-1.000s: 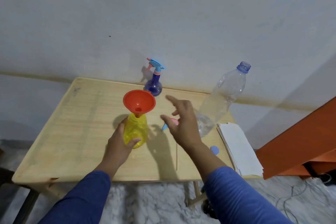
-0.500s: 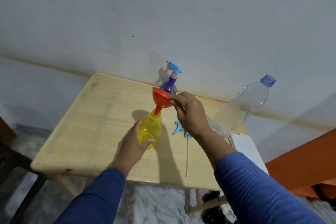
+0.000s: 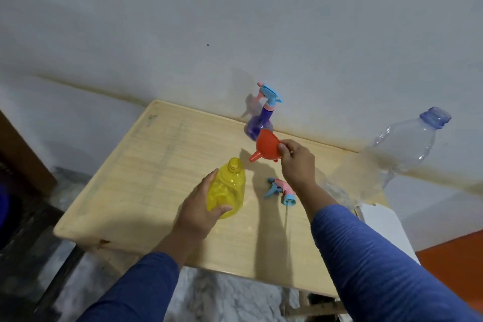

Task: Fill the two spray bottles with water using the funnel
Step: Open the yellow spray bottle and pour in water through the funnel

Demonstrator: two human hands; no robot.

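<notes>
Your left hand (image 3: 200,213) is wrapping around the yellow spray bottle (image 3: 228,191), which is standing uncapped on the wooden table (image 3: 146,178). Just right of it, your right hand (image 3: 295,162) is pinching the rim of the orange funnel (image 3: 266,146) and holding it tilted in the air, spout pointing down-left toward the bottle's open neck but apart from it. The purple spray bottle (image 3: 258,123) is standing capped behind the funnel by the wall, the loose blue-and-pink trigger head (image 3: 281,189) is lying under your right wrist, and the clear water bottle (image 3: 392,157) is standing at far right.
</notes>
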